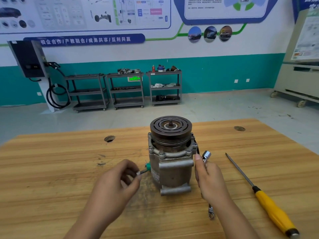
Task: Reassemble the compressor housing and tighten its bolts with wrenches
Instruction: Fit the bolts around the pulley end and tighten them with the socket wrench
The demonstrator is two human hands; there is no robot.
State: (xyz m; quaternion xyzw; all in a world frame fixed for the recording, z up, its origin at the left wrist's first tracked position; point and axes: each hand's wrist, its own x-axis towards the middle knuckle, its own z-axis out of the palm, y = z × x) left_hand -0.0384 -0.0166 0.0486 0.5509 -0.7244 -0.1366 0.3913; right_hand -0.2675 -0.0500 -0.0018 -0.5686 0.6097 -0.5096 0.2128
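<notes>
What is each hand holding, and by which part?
The right hand grips a wrench mid-shaft; the left hand pinches a small rod by its near end.

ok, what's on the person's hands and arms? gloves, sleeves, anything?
Nothing worn. The left hand and right hand are bare: no gloves, rings or tape. Both forearms are bare down to the bottom edge of the picture, with no sleeve, watch or wristband in view.
</notes>
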